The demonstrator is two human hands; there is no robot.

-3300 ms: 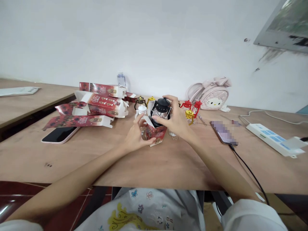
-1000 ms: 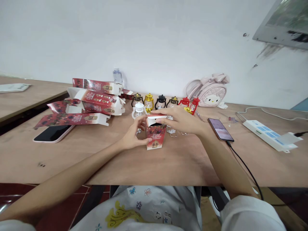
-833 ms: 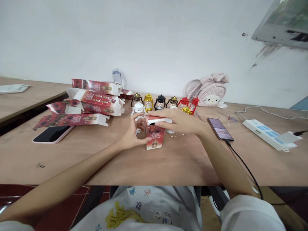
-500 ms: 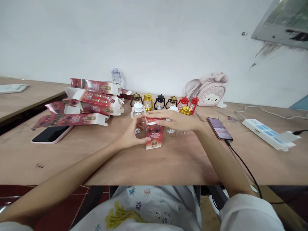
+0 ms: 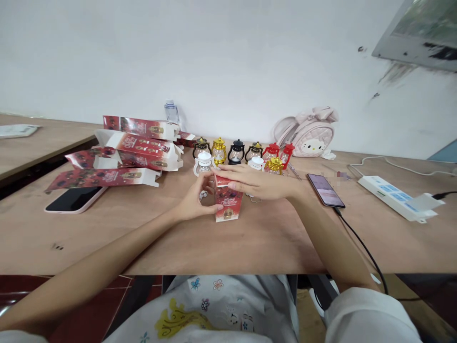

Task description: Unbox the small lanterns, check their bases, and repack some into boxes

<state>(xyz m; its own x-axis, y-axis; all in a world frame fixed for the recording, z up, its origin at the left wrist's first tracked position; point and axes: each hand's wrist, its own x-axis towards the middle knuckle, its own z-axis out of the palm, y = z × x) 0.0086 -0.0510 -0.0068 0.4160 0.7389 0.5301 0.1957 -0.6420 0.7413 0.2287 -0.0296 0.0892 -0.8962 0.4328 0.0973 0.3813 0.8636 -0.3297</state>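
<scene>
A red printed cardboard box (image 5: 228,200) stands upright on the table in front of me. My left hand (image 5: 198,200) grips its left side, with the thumb across the front and the fingers partly hidden behind. Over the top edge lies my right hand (image 5: 257,182), fingers long across the back of the top and thumb pressed on the front flap; it holds the box there. Just behind the box stand small lanterns: a white lantern (image 5: 204,164), a gold lantern (image 5: 219,151), a black lantern (image 5: 236,152) and a red lantern (image 5: 286,155) among several.
Several unfolded red boxes (image 5: 143,150) are piled at the left, beside a pink-cased phone (image 5: 73,200). A clear bottle (image 5: 172,112) and a pink bag (image 5: 310,136) stand by the wall. To the right lie a plugged-in phone (image 5: 326,189) and a power strip (image 5: 392,195).
The right thumb has shifted slightly left and down, and the white flap edge at the box's top front now shows less. The left hand keeps its hold.
</scene>
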